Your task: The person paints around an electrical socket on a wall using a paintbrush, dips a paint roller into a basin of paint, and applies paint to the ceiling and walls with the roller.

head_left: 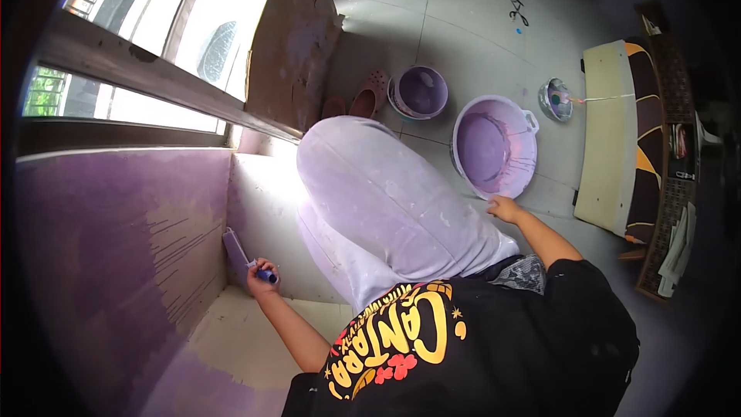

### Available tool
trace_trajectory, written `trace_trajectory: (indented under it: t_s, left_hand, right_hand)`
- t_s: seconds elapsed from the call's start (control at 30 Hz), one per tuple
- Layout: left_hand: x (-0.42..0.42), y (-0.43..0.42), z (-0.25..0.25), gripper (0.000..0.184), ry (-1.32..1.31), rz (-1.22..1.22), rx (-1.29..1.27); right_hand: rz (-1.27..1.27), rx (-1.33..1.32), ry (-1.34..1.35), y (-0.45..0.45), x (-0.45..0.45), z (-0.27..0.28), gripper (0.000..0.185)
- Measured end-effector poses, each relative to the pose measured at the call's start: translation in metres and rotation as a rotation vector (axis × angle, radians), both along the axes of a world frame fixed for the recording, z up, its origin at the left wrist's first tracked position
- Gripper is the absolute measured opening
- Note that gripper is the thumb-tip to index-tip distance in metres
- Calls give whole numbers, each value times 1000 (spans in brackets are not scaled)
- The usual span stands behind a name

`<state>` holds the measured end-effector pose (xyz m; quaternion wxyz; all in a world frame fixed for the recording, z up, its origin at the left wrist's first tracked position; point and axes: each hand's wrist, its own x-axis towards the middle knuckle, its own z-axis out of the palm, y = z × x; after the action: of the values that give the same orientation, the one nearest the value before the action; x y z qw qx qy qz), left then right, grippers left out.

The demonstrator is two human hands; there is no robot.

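In my left hand is a paint roller with a dark blue handle, my fingers wrapped round it. Its lilac-coated head lies against the wall near the corner. The wall is partly covered in purple paint, with drips running over a paler patch. At the right, the fingers of my right hand are closed on the rim of a lilac basin, which is tilted and smeared inside with purple paint. My legs, in pale paint-marked cloth, lie between my hands.
Near the basin stand a purple-coated bucket and a small metal bowl. Pink clogs sit beside a brown board. Scissors lie on the tiled floor. A cushioned seat is at right, and a window at upper left.
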<state>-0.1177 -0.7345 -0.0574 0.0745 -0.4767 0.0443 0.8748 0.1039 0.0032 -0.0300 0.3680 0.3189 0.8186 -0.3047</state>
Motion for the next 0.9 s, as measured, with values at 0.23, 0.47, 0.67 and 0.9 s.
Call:
trace_trajectory:
  t_s: [0.23,0.47,0.67,0.9]
  left_hand:
    - [-33,13,14,15,-141,200,92]
    - [-70,-27,7,7,-298,291,349]
    - [-74,-2,-9,6,-267,344,263]
    - [-74,-12,-4,6,-273,317,251]
  right_hand:
    - [-353,-26,-257,7,74,70,22]
    - [-661,-153,57,-11,58,124,41]
    - [-688,47,56,14,105,140,34]
    - [-656,-77,-144,5,109,127,33]
